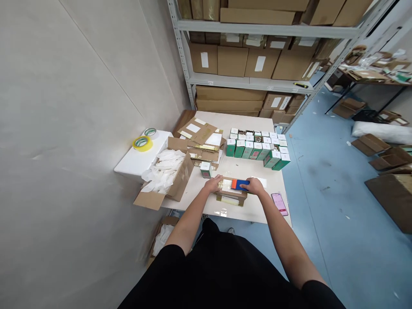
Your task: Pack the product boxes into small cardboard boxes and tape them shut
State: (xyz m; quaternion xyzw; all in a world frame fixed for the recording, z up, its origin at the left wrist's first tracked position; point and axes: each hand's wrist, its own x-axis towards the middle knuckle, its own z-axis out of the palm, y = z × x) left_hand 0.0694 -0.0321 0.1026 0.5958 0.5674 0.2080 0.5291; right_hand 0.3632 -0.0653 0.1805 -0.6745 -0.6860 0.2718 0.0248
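Note:
A small cardboard box lies near the table's front edge, with clear tape and a pale label on it. My left hand grips its left end, fingers over the top edge. In my right hand is a blue and orange tape dispenser, held low over the box top towards its right side. The fingers are closed around the blue body. Beyond the left hand stands a small green and white carton. A white paper label lies just behind the right hand.
Rows of green and white cartons stand at the back right of the table. Flattened cardboard is piled at back left. An open box of white paper and tape rolls sit left. A phone lies right.

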